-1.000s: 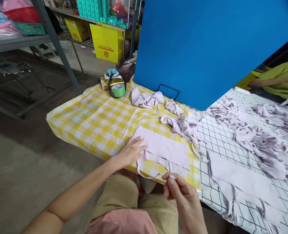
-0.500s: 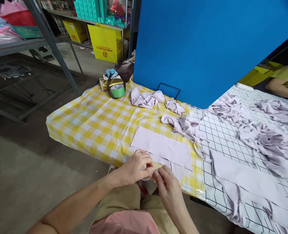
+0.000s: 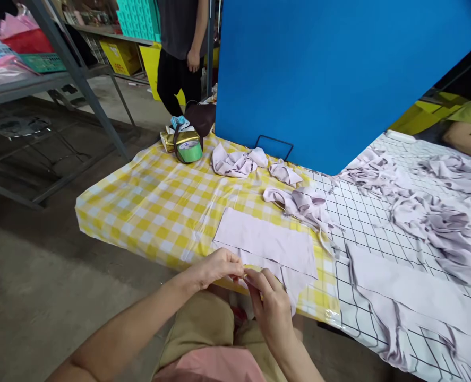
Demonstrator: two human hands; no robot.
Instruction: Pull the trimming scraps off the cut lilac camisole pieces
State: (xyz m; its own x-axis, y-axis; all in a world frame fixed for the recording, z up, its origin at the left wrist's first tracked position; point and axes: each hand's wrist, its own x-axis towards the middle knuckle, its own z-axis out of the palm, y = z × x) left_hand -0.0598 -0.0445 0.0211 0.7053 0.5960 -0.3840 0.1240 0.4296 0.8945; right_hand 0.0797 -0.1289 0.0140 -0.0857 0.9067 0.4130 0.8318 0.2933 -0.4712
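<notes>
My left hand (image 3: 222, 267) and my right hand (image 3: 269, 300) meet over my lap, just off the near table edge. Both are closed in a pinch, fingertips almost touching. Whatever is between them is too small and too covered to name. Just beyond lies a flat, pale lilac fabric piece (image 3: 265, 239). Under it, a second lilac layer (image 3: 293, 278) reaches down beside my right hand; whether that hand touches it I cannot tell.
Crumpled lilac strips (image 3: 305, 204) and heaps (image 3: 438, 217) lie beyond and right. More flat fabric (image 3: 410, 292) is on the grid cloth. A blue panel (image 3: 318, 85) rises behind. Green tape (image 3: 190, 151) sits far left. A person (image 3: 181, 48) stands behind; another's arm (image 3: 464, 139) shows at right.
The pale fabric that showed between my fingertips is no longer visible there. My hands have shifted slightly left and up. A person has come into view behind the table.
</notes>
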